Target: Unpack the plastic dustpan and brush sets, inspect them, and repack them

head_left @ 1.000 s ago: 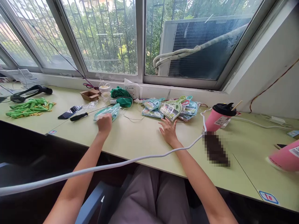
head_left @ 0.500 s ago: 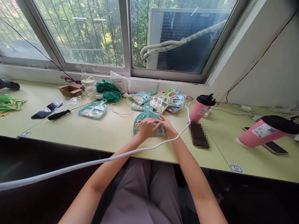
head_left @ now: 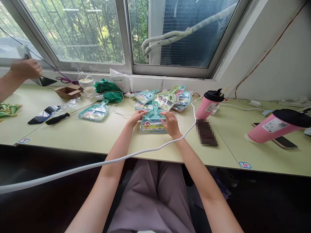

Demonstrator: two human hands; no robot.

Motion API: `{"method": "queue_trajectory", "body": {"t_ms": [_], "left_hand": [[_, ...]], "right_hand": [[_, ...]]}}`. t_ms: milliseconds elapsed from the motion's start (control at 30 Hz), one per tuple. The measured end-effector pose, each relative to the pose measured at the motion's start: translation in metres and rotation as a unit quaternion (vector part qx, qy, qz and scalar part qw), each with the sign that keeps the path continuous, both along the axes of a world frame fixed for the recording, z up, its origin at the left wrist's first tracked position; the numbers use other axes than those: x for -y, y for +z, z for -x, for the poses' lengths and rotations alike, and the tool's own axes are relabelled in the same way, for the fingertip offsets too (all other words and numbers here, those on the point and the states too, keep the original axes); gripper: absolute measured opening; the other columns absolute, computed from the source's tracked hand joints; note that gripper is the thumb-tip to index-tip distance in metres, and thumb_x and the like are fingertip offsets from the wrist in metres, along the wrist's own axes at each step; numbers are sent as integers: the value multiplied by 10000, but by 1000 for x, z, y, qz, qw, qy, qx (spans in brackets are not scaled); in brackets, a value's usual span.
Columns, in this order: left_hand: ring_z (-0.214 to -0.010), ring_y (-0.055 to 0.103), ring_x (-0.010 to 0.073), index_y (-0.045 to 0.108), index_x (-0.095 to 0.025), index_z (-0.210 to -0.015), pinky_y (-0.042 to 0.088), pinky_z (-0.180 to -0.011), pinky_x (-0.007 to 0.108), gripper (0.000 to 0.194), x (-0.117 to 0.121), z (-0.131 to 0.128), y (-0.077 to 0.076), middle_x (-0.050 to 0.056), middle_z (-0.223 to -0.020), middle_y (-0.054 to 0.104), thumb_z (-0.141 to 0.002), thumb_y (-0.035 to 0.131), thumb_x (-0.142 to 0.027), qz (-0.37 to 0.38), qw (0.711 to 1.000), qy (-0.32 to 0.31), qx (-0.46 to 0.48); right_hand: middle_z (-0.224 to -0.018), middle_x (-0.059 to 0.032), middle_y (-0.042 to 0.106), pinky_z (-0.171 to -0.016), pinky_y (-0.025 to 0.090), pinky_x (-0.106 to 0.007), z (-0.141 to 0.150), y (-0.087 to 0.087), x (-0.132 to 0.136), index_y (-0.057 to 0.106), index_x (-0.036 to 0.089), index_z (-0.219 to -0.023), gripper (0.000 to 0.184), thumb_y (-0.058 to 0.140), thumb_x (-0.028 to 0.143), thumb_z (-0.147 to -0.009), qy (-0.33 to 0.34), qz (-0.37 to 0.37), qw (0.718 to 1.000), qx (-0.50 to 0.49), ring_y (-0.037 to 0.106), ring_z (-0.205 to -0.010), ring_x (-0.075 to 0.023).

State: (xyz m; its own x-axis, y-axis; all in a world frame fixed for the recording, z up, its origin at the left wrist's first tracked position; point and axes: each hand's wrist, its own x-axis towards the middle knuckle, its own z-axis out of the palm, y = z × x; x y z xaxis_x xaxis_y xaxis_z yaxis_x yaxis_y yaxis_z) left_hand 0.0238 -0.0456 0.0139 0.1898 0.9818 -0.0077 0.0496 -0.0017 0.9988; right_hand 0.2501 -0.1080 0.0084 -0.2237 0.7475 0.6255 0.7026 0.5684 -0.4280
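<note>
A turquoise dustpan and brush set (head_left: 153,125) in clear wrap is in front of me on the table, its printed label facing me and its handle pointing away. My left hand (head_left: 137,117) is closed on its upper left edge. At its right side my right hand (head_left: 171,123) grips the edge, fingers bent over the wrap. Just behind lie more wrapped dustpan sets, among them a green one (head_left: 167,99) and a turquoise one (head_left: 146,96). Another wrapped turquoise set (head_left: 94,112) lies to the left.
A white cable (head_left: 97,164) crosses before my arms. Pink cups (head_left: 206,108) and a pixelated dark object (head_left: 207,133) stand right. Leftward are a black-handled screwdriver (head_left: 57,118), a phone (head_left: 43,115), a cardboard box (head_left: 68,92) and a green bag (head_left: 108,90). Another person's hand (head_left: 26,69) holds a blurred object.
My hands have moved apart to the two sides of the dustpan set, uncovering its label. Another person's hand has come in at the left, lifting a dark object. The view has shifted slightly.
</note>
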Motion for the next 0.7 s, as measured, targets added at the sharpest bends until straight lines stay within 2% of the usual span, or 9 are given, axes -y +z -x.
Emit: {"method": "queue_trajectory", "body": {"t_ms": [100, 167, 300, 500, 700], "left_hand": [[-602, 555, 117, 671, -160, -879, 430, -568, 237, 424, 3, -2, 1, 12, -726, 638, -657, 771, -507, 1, 999, 44, -5], [-612, 558, 128, 669, -160, -868, 425, -569, 239, 410, 5, -2, 2, 10, -707, 635, -657, 764, -499, 6, 997, 79, -15], [-645, 577, 141, 670, -157, -872, 428, -578, 244, 422, 5, -3, -1, 20, -745, 659, -644, 763, -500, 2, 995, 104, -2], [-582, 547, 122, 676, -143, -849, 398, -544, 237, 404, -1, -4, -10, 19, -708, 645, -647, 759, -482, -17, 996, 85, -18], [-591, 554, 123, 678, -146, -832, 422, -557, 239, 369, 4, -4, -7, 21, -704, 646, -669, 756, -468, -14, 997, 78, -24]], "right_hand": [[-1053, -91, 642, -934, 467, -415, 12, -3, 12, 651, 218, -1083, 185, 556, 260, -930, 92, 33, 988, 119, 567, -1051, -257], [-1063, -90, 631, -924, 464, -398, 18, -5, 16, 653, 200, -1064, 174, 604, 258, -907, 102, 45, 984, 138, 553, -1054, -253], [-980, -79, 627, -892, 462, -361, 23, -8, 18, 654, 183, -949, 76, 611, 228, -905, 84, 69, 983, 147, 552, -1011, -238], [-1113, -95, 609, -832, 437, -333, 26, -5, 20, 598, 195, -1114, 192, 583, 242, -929, 27, 57, 986, 152, 580, -989, -221], [-997, -85, 666, -805, 371, -356, 27, -4, 21, 633, 196, -895, 103, 610, 294, -916, -2, 63, 978, 200, 559, -1006, -258]]}}
